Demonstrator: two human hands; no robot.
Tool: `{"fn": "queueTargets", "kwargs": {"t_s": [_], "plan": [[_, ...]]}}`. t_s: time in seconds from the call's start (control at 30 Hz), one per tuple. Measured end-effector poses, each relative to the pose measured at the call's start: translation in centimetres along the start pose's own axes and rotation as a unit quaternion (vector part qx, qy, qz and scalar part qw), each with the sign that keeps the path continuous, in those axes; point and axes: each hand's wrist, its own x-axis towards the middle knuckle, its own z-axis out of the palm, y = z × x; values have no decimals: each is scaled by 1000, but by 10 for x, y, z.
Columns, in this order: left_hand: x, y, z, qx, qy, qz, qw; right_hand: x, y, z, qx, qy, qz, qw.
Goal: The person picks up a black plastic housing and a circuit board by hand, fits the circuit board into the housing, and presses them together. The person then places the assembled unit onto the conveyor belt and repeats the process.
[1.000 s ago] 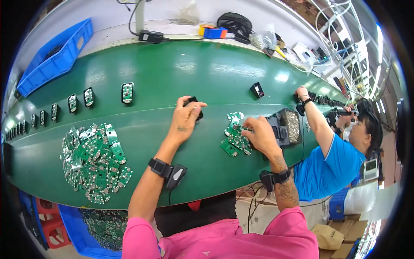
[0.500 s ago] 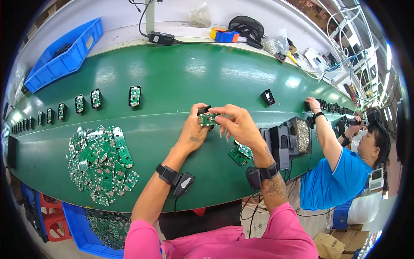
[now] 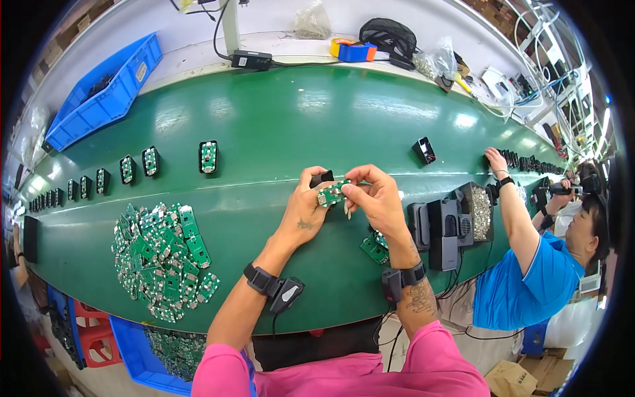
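Over the middle of the green table [image 3: 278, 109], my left hand [image 3: 299, 210] is wrapped round a small black plastic case [image 3: 321, 177], mostly hidden by fingers and board. In front of the case, my right hand [image 3: 378, 202] pinches the right end of a green circuit board [image 3: 333, 193]. The board is tilted, its right end higher, and its left end lies by my left fingers. Whether it touches the case I cannot tell. A few loose circuit boards [image 3: 374, 249] lie partly hidden beneath my right wrist.
A big pile of circuit boards [image 3: 162, 258] lies at left. Behind it runs a row of black cases holding boards [image 3: 208, 157]. One case [image 3: 424, 151] sits at the far right. Grey devices [image 3: 444, 231] stand beside my right forearm. A co-worker in blue [image 3: 529, 281] reaches in from the right.
The circuit board has turned from nearly level to tilted, its right end up, and sits more apart from the case. The whole view has shifted slightly.
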Motion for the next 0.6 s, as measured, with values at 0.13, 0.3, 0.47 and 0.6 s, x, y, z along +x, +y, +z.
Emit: {"fn": "queueTargets", "kwargs": {"t_s": [0.13, 0.3, 0.47, 0.6], "plan": [[-1, 2, -1, 5, -7, -2, 1000, -2, 5, -1, -5, 2, -3, 1000], [4, 24, -3, -37, -15, -28, 999, -1, 17, -2, -8, 36, -14, 999], [2, 12, -9, -111, -19, -59, 992, -1, 23, 0, -41, 40, -11, 998], [5, 13, -13, -259, -59, -94, 960, -2, 25, 1, -31, 43, -11, 999]]}}
